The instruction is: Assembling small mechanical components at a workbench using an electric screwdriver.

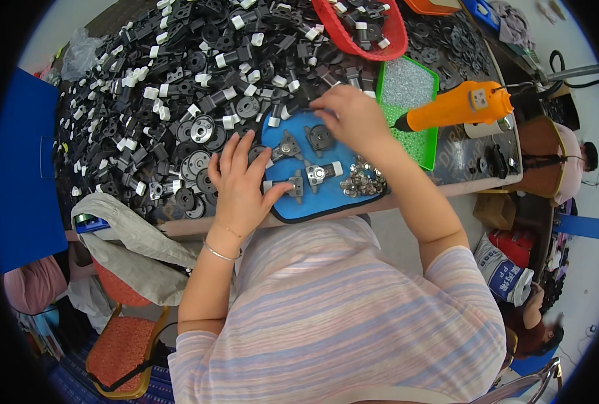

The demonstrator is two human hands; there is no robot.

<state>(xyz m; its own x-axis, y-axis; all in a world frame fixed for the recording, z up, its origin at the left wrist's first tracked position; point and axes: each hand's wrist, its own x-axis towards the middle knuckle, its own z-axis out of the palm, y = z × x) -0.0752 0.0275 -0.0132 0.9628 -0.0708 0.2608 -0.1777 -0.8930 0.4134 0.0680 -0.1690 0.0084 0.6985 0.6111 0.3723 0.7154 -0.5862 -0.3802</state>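
A blue mat (pixel 320 203) with a dark rim lies in front of me. My left hand (pixel 239 180) is at its left edge, fingers spread, the thumb touching a grey-and-black winged part (pixel 297 187). Another winged part (pixel 287 147), a round black part (pixel 320 137) and a part with a white end (pixel 323 173) lie nearby on the mat. Over the mat's far edge, my right hand (pixel 355 118) has bent fingers drawn together by the dark parts; what they hold is too small to tell. Small shiny metal pieces (pixel 363 179) sit at the mat's right.
A large heap of black-and-white parts (pixel 178 87) covers the table's left and back. At right, an orange electric screwdriver (pixel 457 108) hangs over a green tray (pixel 429 153) of small silvery pieces. A red basket (pixel 399 42) stands behind. Grey cloth (pixel 131 232) drapes the left front edge.
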